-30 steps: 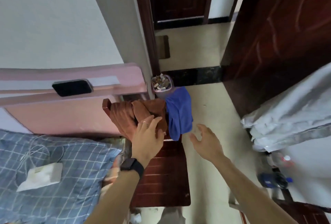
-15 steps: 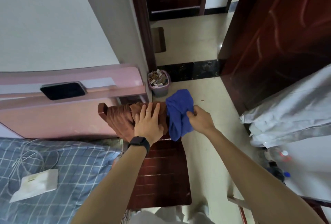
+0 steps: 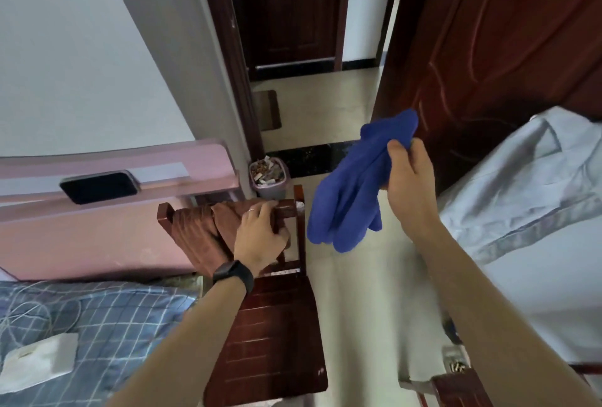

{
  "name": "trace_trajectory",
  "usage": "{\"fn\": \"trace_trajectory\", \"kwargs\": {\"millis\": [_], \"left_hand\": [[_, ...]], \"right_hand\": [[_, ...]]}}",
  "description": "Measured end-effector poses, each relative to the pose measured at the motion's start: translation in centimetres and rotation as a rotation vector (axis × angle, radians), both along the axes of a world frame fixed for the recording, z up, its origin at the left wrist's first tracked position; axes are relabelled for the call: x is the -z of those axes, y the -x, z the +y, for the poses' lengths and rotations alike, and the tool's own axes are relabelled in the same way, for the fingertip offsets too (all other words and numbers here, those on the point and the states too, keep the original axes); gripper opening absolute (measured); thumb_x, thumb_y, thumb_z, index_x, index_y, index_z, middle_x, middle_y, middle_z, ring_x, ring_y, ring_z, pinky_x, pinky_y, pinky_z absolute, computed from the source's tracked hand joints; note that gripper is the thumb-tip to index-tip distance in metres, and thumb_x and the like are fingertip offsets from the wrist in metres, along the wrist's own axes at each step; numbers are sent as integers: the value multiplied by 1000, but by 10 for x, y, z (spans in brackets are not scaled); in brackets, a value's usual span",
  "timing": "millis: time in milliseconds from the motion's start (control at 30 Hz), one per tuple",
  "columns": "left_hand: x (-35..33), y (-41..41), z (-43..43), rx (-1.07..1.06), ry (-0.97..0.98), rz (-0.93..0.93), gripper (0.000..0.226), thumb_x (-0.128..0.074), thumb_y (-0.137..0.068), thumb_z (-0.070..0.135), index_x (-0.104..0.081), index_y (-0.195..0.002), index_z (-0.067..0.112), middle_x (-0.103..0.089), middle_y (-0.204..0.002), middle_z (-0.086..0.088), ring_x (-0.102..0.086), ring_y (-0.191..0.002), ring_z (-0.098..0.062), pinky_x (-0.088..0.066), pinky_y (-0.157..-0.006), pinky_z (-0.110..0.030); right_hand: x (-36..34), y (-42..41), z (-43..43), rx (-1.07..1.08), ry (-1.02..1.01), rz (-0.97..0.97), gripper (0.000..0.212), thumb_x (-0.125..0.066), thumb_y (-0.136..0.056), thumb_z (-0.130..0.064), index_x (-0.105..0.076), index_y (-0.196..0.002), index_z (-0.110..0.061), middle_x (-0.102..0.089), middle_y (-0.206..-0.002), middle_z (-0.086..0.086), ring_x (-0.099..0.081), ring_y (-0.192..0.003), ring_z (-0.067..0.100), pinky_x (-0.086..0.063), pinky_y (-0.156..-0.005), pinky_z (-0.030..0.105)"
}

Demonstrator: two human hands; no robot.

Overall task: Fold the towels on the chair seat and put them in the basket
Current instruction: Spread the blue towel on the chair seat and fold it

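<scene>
Over at the far left, a phone (image 3: 99, 186) rests on the pink headboard (image 3: 130, 159) above the checked bedding (image 3: 97, 318), well apart from the work. Next along, the brown towel (image 3: 202, 237) hangs draped over the chair back (image 3: 286, 208), and the left hand (image 3: 260, 237) lies on it, fingers curled over the cloth and the rail; whether that grip is actually pinching the towel or merely pressing it down, I cannot tell. If it only presses, a pull could slide the towel off the back, down between chair and bed. The chair seat (image 3: 277, 341) below is bare, so both towels must be brought down onto it before folding.

Further right, the right hand (image 3: 407, 185) holds the blue towel (image 3: 351, 191) in the air beside the chair, thumb and fingers pinching a bunched upper part while the rest dangles in loose lobes. Held bunched like that, its corners are hidden, so it may land crumpled, or a trailing end could brush the small bin (image 3: 269, 178) near the chair. No basket is in view, which could make the final drop awkward.
</scene>
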State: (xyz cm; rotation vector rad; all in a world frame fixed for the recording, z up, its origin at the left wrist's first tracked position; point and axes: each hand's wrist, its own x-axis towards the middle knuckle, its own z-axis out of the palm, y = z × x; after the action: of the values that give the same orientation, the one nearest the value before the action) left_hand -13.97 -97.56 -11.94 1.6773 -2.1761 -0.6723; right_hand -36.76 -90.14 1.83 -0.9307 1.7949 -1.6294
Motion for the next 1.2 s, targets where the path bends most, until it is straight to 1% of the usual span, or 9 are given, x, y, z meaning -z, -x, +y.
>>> {"fn": "trace_trajectory", "kwargs": {"millis": [67,200,367,500,600,733,967,1100,1200], "left_hand": [[2,15,33,84,-176,107,59,-72,-79,32,-51,-135,27,-55,-121,-2,-48,-120,-27,-40,-103,-37],[31,38,110,197,-463,249,74,-80,-75,47,-47,-140,35,-50,-129,8,-44,-128,-14,-36,-110,-31],[70,46,194,111,-487,317,39,-72,-83,49,-57,-119,46,-56,-122,10,-49,-112,-5,-36,-94,-22],[106,27,234,-2,-499,303,3,-62,-92,42,-62,-92,39,-67,-86,13,-60,-78,0,-43,-71,-18],[124,8,248,-103,-514,325,7,-58,-96,39,-60,-90,36,-64,-72,23,-59,-68,5,-43,-62,-12],[153,-17,251,-104,-552,307,17,-56,-97,44,-66,-92,31,-71,-80,11,-65,-76,-7,-49,-68,-24],[193,-59,252,-110,-623,346,25,-58,-97,41,-73,-95,21,-74,-87,4,-67,-82,-15,-52,-77,-35],[207,-82,251,-152,-674,411,42,-58,-82,60,-76,-92,24,-76,-87,4,-70,-86,-22,-54,-83,-48],[211,-95,256,-57,-663,355,29,-64,-81,56,-74,-87,30,-73,-80,8,-68,-79,-16,-53,-80,-43]], "right_hand": [[15,0,24,-16,-52,-37,20,-46,-105,-31,-51,-87,-23,-58,-77,-15,-56,-70,-1,-45,-76,30],[67,2,74,-81,-178,-275,17,-44,-107,-30,-57,-97,-24,-65,-90,-6,-65,-79,4,-53,-78,37],[136,-1,129,-72,-413,-676,28,-47,-107,-31,-54,-128,-14,-65,-120,6,-68,-99,25,-57,-68,35],[190,-8,162,-24,-523,-884,33,-51,-105,-29,-55,-132,-11,-65,-128,11,-66,-111,30,-56,-74,36],[228,-18,182,12,-592,-897,23,-55,-103,-28,-61,-121,-15,-71,-115,6,-69,-99,21,-53,-77,33],[279,-52,204,-89,-688,-878,25,-72,-92,-29,-65,-115,-27,-76,-109,-3,-74,-92,13,-53,-84,33],[333,-122,223,-349,-807,-750,26,-70,-92,-17,-66,-116,-23,-74,-109,4,-71,-92,19,-53,-68,27],[346,-151,230,-474,-837,-651,23,-64,-97,-36,-65,-118,-28,-74,-113,-4,-72,-101,15,-55,-78,33],[355,-155,224,-411,-968,-873,49,-56,-91,-65,-74,-107,-24,-77,-101,-3,-73,-99,21,-58,-88,45]]}}
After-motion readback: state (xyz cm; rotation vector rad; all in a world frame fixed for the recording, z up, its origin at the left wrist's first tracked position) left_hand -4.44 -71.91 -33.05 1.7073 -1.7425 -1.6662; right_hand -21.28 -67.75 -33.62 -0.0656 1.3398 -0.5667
